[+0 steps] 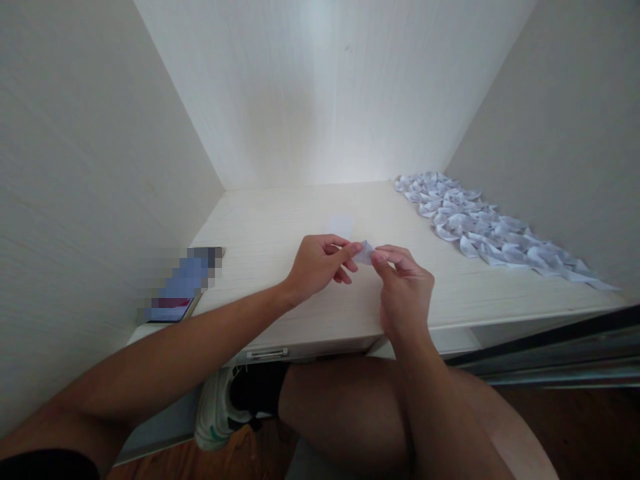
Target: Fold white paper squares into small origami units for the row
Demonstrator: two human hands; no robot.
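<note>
Between my two hands, above the middle of the desk, is a small folded piece of white paper point(366, 252). My left hand point(327, 261) pinches its left end between thumb and fingers. On its right end, the thumb and fingers of my right hand point(404, 280) are closed. Just behind my left hand, a flat white paper sheet point(341, 224) lies on the desk, its near part hidden by that hand. To the right, a long pile of folded white paper pieces point(480, 223) with pointed ends runs along the wall.
The pale wooden desk point(280, 213) is enclosed by walls on the left, back and right. A phone point(183, 287), partly pixelated, lies at the left wall. A drawer handle point(267, 353) shows below the front edge, above my bent leg and a white shoe point(215, 410).
</note>
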